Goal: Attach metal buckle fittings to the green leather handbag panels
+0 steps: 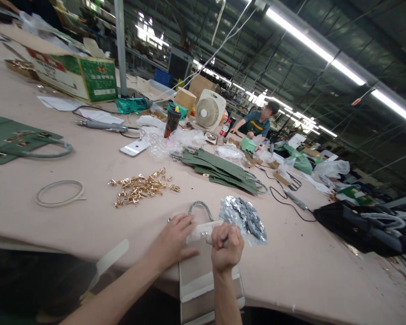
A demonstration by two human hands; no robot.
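The bag (203, 275) is laid over the near edge of the table (88, 221), with its handle (199, 206) pointing away. It is pressed down by the left hand (174, 241), fingers flat and slightly spread. The right hand (227, 246) is clenched in a fist at the bag's top; what is gripped cannot be told. Silver pieces (243, 219) are heaped just beside it, and gold fittings (142, 187) lie further left.

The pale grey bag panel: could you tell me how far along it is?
Done: the pale grey bag panel has its looped handle. In hand: left hand flattens it, right hand fisted at its top edge. Left: loose gold metal fittings, stacked green panels.
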